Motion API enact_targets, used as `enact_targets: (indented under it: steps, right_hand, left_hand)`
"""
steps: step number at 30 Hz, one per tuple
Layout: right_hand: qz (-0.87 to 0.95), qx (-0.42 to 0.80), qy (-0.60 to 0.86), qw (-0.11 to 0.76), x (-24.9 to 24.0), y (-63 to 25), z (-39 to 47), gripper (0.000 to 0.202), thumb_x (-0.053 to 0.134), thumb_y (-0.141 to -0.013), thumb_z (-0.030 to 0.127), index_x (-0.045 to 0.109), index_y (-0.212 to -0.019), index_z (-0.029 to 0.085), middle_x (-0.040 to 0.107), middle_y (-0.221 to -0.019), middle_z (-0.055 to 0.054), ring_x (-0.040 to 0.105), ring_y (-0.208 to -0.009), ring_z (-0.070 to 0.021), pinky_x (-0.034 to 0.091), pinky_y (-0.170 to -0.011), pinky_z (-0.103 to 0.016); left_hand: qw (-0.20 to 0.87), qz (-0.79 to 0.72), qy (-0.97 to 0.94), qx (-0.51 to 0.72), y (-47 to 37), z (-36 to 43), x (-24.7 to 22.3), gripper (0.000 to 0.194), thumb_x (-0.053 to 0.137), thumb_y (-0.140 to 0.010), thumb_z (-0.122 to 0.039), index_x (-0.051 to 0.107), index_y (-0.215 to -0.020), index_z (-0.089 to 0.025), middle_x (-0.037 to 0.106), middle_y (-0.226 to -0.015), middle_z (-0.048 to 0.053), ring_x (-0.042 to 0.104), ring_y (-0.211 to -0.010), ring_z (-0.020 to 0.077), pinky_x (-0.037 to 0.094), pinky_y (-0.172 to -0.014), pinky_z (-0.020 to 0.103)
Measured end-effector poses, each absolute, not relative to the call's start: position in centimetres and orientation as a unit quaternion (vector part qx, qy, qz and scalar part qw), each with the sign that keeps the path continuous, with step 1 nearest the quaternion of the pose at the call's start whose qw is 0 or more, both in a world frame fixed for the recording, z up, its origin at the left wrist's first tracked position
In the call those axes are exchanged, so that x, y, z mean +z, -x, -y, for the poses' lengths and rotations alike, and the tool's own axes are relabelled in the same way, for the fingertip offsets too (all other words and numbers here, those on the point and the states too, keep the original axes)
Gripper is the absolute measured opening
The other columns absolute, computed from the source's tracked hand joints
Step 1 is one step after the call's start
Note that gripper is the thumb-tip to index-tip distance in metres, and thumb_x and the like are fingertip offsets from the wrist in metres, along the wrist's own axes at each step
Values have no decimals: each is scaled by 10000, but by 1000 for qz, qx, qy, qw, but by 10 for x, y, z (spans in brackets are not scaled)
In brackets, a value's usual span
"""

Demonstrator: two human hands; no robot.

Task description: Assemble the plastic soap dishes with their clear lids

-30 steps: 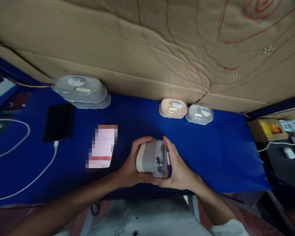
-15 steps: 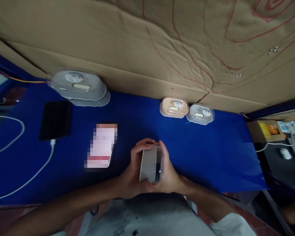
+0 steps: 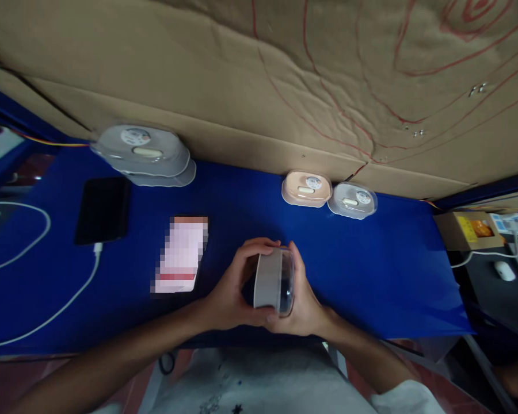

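Close to the table's front edge, a light grey plastic box with a clear lid (image 3: 267, 279) is held on its side between both hands. My left hand (image 3: 233, 293) has its fingers and thumb around the grey body. On the other side, my right hand (image 3: 304, 305) is wrapped round the clear lid, its palm against it. The lid sits against the box; whether it is fastened I cannot tell. Similar boxes stand at the back: a peach box (image 3: 306, 191) beside a small grey box (image 3: 353, 202), and stacked larger grey boxes (image 3: 151, 158) at the left.
A phone with a blurred screen (image 3: 181, 253) lies left of my hands on the blue table (image 3: 371, 276). Farther left is a black tablet (image 3: 102, 210) with a white cable (image 3: 84, 290). Brown cardboard (image 3: 198, 75) walls the back. A mouse (image 3: 505, 270) lies at the right.
Both hands have moved slightly right with the box, which has turned a little so more of its clear lid shows. The view has shifted slightly; the other boxes stay in place.
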State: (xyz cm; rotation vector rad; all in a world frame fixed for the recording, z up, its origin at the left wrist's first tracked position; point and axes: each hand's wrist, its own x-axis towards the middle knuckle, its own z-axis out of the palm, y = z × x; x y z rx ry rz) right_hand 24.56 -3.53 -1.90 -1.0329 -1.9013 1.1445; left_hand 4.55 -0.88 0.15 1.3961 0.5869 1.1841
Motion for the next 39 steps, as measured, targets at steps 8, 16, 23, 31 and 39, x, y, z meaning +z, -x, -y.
enact_targets:
  steps: [8,16,23,31,39]
  right_hand:
    - [798,211,558,86,35,-379,26,1128,825,-843,389,118,-1718,304,405,-1670,-175,464,-1522,-407,491,-1188,-594]
    - [735,-80,672,-41,19,-547,21,886,704,-919,562,312,-1686,356,431,-1648,-245,496,-1419,-530,452,-1035,-697]
    - [713,-108,693,-11,9,-563,-38,701,592,-994,456,411,-1648,279,507,-1586,-234,523,-1372,-464,480,-1010,-607]
    - [707,-107,698,42,-8,-480,-78,790,469,-1046,546,282,-1692,132,338,-1698,-313,334,-1557,-508,355,-1138,-774]
    - [725,-21,683,91,-3,-404,-94,809,462,-1057,509,154,-1731,183,179,-1777,-280,182,-1625,-536,210,-1181,-850]
  left_hand:
    - [469,-344,-732,356,-38,4,1,819,792,-955,-409,286,-1599,-394,293,-1668,156,323,-1589,383,333,-1280,659]
    - [428,-395,-754,305,-36,-6,10,330,616,-1060,-285,535,-1377,-321,468,-1554,113,478,-1507,291,436,-1242,539]
    - [297,-401,-829,252,-48,-59,32,420,609,-1061,-329,516,-1461,-245,496,-1585,166,524,-1488,306,427,-1247,527]
    - [145,-418,-886,139,-91,-143,24,668,740,-978,-291,486,-1582,-158,284,-1765,255,223,-1638,499,286,-1269,687]
    - [138,-460,-854,198,-20,-16,10,493,638,-1004,-175,605,-1472,-328,508,-1620,151,474,-1497,460,461,-1155,692]
